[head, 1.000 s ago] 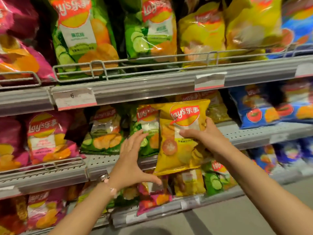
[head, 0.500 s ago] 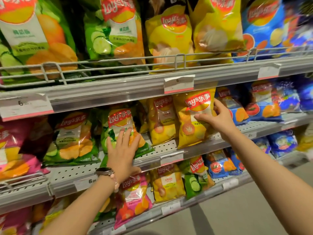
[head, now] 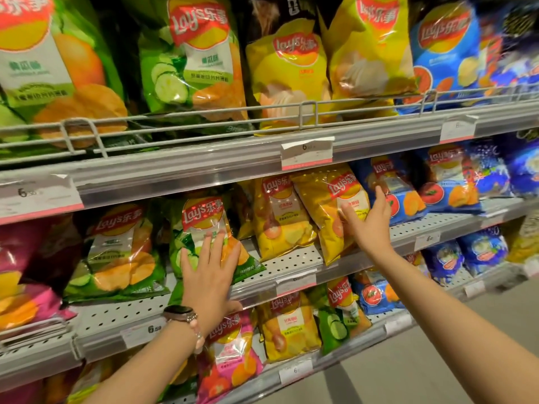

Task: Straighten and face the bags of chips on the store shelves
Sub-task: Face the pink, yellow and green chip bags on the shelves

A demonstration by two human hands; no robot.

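On the middle shelf (head: 291, 259), straight fingers (head: 214, 243) press bags.

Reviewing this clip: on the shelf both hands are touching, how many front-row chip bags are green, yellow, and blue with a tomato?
green bags: 2
yellow bags: 2
blue tomato bags: 2
Total: 6

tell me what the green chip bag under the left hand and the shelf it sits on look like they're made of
Green chip bag: looks like thin glossy plastic film; it crinkles and throws bright glare spots. Shelf: looks like pale painted sheet metal, matte, with rows of small punched holes; its front edge seems to carry a clear plastic strip over the price tags. The left hand lies flat on the bag.
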